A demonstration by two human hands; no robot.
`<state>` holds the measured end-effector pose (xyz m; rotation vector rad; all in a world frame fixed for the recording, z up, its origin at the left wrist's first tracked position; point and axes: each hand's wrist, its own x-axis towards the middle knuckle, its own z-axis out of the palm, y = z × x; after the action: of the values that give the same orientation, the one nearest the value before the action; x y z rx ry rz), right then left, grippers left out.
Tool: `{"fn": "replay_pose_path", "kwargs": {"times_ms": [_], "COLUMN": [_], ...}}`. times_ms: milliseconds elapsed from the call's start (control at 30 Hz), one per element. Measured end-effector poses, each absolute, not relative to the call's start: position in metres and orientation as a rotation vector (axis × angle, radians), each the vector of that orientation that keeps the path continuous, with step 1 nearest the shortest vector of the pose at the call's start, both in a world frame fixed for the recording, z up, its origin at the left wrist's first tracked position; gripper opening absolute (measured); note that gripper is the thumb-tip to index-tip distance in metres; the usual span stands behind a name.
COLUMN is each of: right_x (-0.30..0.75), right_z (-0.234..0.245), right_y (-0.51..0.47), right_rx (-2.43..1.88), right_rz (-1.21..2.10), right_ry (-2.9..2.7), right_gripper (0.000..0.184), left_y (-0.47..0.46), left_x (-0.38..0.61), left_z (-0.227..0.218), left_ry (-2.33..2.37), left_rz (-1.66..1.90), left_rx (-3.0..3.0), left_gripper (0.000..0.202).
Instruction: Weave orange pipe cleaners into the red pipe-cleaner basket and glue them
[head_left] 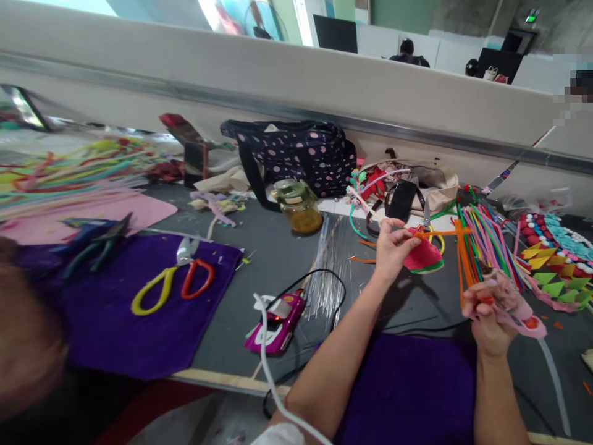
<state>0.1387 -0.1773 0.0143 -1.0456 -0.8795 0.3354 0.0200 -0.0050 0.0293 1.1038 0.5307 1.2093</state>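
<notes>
My left hand (391, 250) is closed, pinching an orange pipe cleaner (447, 233) by one end. The strip stretches out to the right. Against the same fingers hangs a watermelon-slice piece (424, 252), pink-red with a green rim. My right hand (491, 318) is wrapped round a pink glue gun (512, 303), with a translucent glue stick (553, 377) trailing from its rear. Between the hands lie more orange pipe cleaners (463, 262), beside a multicoloured bundle (488, 238). A purple mat (412, 389) lies below my forearms.
To the left, scissors (173, 287) and pliers (99, 247) lie on another purple mat (134, 340), near a person's blurred arm (28, 327). A magenta car-shaped device (278, 321), clear sticks (328, 266), a jar (299, 210) and a bag (296, 154) stand nearer the middle.
</notes>
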Motion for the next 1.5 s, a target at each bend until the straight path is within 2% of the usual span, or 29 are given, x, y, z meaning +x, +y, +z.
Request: {"fn": "replay_pose_path", "kwargs": {"times_ms": [267,700,1500], "right_x": [0.135,0.127,0.127], "right_z": [0.016,0.022,0.018], "right_y": [-0.167,-0.167,-0.17], "right_rx": [-1.348,-1.39,-1.459], "right_rz": [0.458,0.49,0.523], "right_ry": [-0.77,-0.826,-0.94], "right_gripper": [0.026,0.026,0.023], "left_y": [-0.011,-0.026,-0.023], "left_x": [0.015,0.011,0.013], "left_z": [0.038,0.049,0.042], "left_ry": [0.494,0.392,0.375], "left_rz": [1.198,1.177,1.216], "left_rx": [1.112,1.199,1.187], "left_gripper": [0.052,0.049,0.051]}}
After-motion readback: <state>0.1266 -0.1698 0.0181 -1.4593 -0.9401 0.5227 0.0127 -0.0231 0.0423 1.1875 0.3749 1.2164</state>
